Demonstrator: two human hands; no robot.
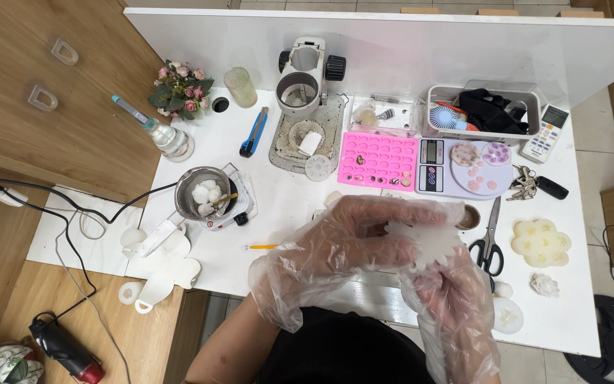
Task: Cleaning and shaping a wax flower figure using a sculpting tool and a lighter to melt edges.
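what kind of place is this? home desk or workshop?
Likely a small craft bench for wax or resin casting, not a factory. Signs: a metal pot of white lumps on a small hotplate, a pink silicone mould tray, a digital scale. Both gloved hands, left hand and right hand, hold a white flower-shaped piece.

White desk (278,213) w/ white back panel (392,50) across the top. Wood wall panels (58,121) on left, wood floor (79,313) below w/ black cables (72,242). Pale tiles (612,142) at right. Light even, soft, no hard shadows.

Scissors (489,245) right of hands (392,256)
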